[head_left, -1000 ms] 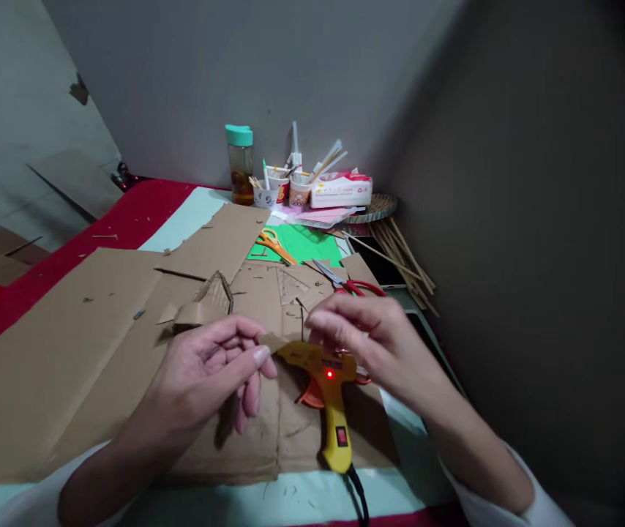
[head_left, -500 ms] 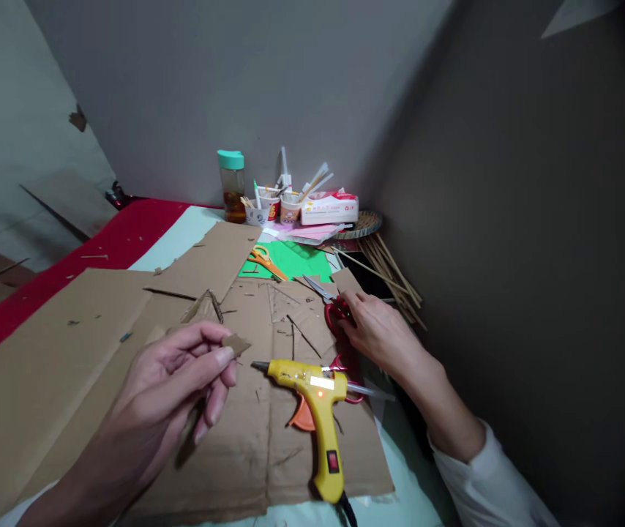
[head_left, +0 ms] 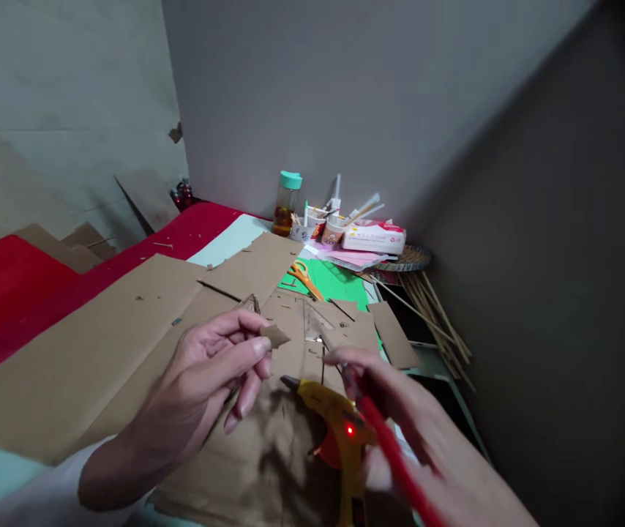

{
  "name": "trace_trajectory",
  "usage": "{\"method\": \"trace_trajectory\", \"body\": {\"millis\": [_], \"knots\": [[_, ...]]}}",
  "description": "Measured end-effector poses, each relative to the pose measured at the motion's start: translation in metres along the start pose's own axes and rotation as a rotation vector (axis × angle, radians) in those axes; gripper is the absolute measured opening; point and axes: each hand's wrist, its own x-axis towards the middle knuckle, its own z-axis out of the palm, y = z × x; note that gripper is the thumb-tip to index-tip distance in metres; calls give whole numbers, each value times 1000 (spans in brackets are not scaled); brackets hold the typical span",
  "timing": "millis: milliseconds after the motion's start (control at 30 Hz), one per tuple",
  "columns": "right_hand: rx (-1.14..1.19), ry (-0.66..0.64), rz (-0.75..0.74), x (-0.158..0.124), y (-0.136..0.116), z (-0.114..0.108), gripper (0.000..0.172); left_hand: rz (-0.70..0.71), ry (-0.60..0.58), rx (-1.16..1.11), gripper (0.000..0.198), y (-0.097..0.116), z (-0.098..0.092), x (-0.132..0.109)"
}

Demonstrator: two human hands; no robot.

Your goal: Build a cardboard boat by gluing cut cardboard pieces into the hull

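A: Report on the left hand (head_left: pixel 211 373).
B: Thumb and forefinger pinched on a small cardboard piece (head_left: pixel 275 337), remaining fingers loosely curled. The piece is held above the cardboard-covered bench (head_left: pixel 192 234), pointed end toward the right.

A: And the right hand (head_left: pixel 422 424)?
B: Closed around red-handled scissors (head_left: pixel 389 443), blades directed forward and to the left. Motion blur; the spread of the blades cannot be determined.

A: Position of the glue gun (head_left: pixel 320 399)?
B: Between the hands, nozzle pointing left, below the small cardboard piece and apart from it. Its red light is lit. The right hand covers part of the body; whether they touch cannot be told.

A: Surroundings?
B: A broad cardboard sheet (head_left: pixel 98 359) lies to the left. Farther back, orange scissors (head_left: pixel 309 281) lie on a green sheet (head_left: pixel 339 278). Near the wall, a bottle (head_left: pixel 285 208) with a turquoise lid stands upright, with a tissue pack (head_left: pixel 374 238) to its right. Thin wooden sticks (head_left: pixel 438 322) lie along the right side.
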Motion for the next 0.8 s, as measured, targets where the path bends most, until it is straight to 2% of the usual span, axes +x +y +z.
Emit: {"method": "trace_trajectory", "body": {"millis": [167,467,700,800], "knots": [[-60,-118,-85,-8,-17,13,41,-24,-13,-25,22,1,6,0],[9,-46,-82,-2,-15,22,28,-27,-88,34,8,-4,7,-3],[-88,-107,39,-3,-26,18,25,-38,-93,34,15,-4,8,-3],[-127,-95,28,-3,-30,18,21,-51,-95,40,18,-3,7,-3]]}}
